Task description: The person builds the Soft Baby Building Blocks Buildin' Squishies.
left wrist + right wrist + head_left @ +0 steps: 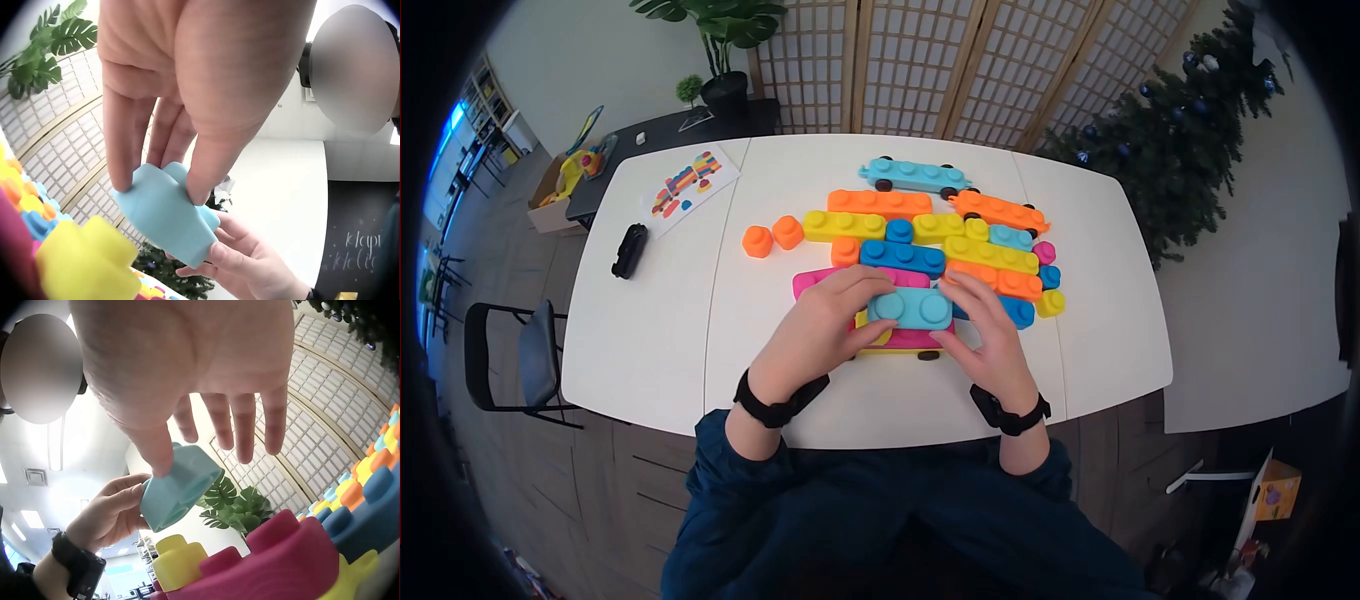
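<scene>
Both hands hold a light blue two-stud block (912,310) close over a half-built wheeled piece at the near side of the table. My left hand (825,320) pinches its left end between thumb and fingers. At the other end, my right hand (997,350) has its thumb on the near side and fingertips at the far side. Beneath, a pink block (269,565) sits on a yellow wheeled base (890,352), mostly hidden by hands and block. A small yellow block (178,562) stands at the pink block's left. In both wrist views the light blue block is tilted.
Beyond the hands lie several blocks, among them a blue one (900,257) and a long orange one (880,204). Light blue (915,174) and orange (1000,210) wheeled bases stand farther back. At left are two orange pieces (772,238), a picture sheet (690,190) and a black case (630,250).
</scene>
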Motion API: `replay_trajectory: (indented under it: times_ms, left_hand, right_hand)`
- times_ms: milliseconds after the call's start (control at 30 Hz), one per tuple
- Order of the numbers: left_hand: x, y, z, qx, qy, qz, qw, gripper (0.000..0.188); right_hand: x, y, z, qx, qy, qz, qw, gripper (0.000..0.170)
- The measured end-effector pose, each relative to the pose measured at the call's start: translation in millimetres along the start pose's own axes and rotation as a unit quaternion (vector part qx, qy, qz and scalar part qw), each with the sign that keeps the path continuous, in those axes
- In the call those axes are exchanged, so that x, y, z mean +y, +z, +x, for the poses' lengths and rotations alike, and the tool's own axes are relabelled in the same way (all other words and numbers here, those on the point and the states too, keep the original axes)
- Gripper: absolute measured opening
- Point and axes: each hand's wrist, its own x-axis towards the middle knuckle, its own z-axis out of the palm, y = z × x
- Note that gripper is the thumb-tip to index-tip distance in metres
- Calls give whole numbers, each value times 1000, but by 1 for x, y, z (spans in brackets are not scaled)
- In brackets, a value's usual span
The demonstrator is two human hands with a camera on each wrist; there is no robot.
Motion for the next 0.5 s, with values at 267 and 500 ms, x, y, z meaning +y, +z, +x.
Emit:
replay_trajectory:
  times_ms: [267,500]
  left_hand:
    - [-1,13,-10,11,18,28,999,52]
    - [-17,12,-37,-36,-76,61,995,66]
  right_hand:
    - [5,1,-13,-12,40,43,998,48]
    - [34,-7,-31,37,92,96,991,45]
